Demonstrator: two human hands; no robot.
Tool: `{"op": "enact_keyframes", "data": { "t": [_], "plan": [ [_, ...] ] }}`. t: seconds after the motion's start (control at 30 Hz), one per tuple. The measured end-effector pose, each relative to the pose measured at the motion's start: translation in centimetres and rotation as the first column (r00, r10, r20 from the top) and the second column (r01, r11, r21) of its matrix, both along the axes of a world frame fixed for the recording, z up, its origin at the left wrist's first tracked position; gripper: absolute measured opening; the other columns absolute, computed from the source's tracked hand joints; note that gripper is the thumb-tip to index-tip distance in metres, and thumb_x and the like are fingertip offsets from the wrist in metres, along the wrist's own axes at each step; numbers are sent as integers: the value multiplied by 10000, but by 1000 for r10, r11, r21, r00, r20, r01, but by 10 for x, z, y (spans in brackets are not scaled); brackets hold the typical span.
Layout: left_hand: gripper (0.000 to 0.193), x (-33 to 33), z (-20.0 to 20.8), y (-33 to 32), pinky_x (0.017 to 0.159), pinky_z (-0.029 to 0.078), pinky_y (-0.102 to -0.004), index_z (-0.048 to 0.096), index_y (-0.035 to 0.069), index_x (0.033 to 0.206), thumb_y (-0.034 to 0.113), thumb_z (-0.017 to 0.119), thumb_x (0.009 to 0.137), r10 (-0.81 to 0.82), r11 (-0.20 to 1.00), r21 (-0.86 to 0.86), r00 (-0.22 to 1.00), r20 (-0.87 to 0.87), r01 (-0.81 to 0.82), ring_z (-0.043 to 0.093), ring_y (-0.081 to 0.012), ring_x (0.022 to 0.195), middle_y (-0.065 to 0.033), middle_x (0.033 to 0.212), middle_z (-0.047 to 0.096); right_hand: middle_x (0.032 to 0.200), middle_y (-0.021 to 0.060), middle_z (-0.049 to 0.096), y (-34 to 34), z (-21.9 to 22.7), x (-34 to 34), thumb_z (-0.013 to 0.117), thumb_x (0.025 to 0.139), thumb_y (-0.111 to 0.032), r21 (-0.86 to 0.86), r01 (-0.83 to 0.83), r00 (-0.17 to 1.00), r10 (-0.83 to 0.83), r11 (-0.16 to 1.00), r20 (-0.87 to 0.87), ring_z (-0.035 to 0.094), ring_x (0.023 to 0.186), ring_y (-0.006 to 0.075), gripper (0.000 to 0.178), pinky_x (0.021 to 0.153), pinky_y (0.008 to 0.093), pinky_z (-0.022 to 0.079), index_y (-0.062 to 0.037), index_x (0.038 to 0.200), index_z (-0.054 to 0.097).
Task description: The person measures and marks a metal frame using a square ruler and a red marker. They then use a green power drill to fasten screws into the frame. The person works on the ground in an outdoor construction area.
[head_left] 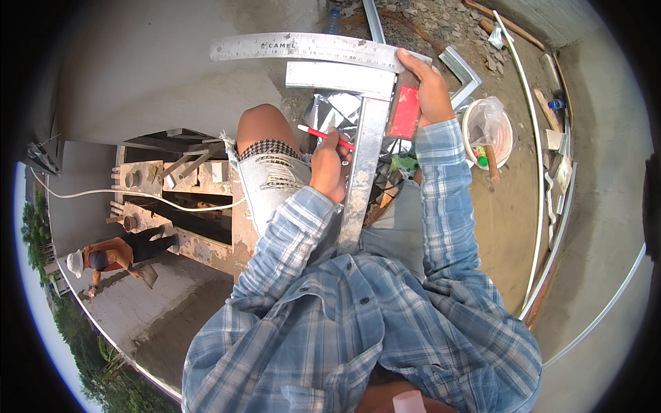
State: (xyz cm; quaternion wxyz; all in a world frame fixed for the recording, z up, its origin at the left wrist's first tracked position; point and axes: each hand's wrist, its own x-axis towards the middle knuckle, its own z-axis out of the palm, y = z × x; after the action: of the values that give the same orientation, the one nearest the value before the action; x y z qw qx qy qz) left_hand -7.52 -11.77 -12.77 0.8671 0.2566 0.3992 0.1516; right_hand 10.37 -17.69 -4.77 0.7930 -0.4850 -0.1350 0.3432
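Note:
My right hand [430,89] grips a steel try square, its fingers at the corner. The square's graduated blade [303,47] points left, and its red stock [404,113] hangs below the hand. Close under the blade lies a short white metal strip [323,76]. It meets the top of a long light-metal channel [363,165], which runs down toward my lap. My left hand [328,168] is closed around a red pencil [320,133] with a white end, beside the channel. Whether the left hand also touches the channel is unclear.
A white bucket [506,148] with a plastic bag stands at right, near long white pipes [530,103]. A bent metal channel [468,72] and rubble lie ahead. At left are a floor opening [200,217], a pale hose [158,199] and a co-worker [113,255] lower down.

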Motion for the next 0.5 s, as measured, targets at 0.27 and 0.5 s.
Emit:
{"op": "enact_keyframes", "data": {
  "t": [0.27,0.5],
  "plan": [
    [335,9,2,6,597,504,-279,590,-17,1044,230,373,984,-298,436,753,869,-396,493,632,-139,683,-86,799,634,933,132,627,-29,-3,14,539,933,-276,319,153,942,-40,936,-334,636,912,264,292,855,485,538,-1,1026,567],
    [350,14,14,-1,560,477,-281,610,25,969,330,440,965,-291,846,431,949,-120,314,593,-139,633,-55,774,611,842,54,545,-69,-221,61,538,940,-309,-81,676,577,-594,733,-561,582,718,194,263,644,368,549,-73,1056,523]
  ]
}}
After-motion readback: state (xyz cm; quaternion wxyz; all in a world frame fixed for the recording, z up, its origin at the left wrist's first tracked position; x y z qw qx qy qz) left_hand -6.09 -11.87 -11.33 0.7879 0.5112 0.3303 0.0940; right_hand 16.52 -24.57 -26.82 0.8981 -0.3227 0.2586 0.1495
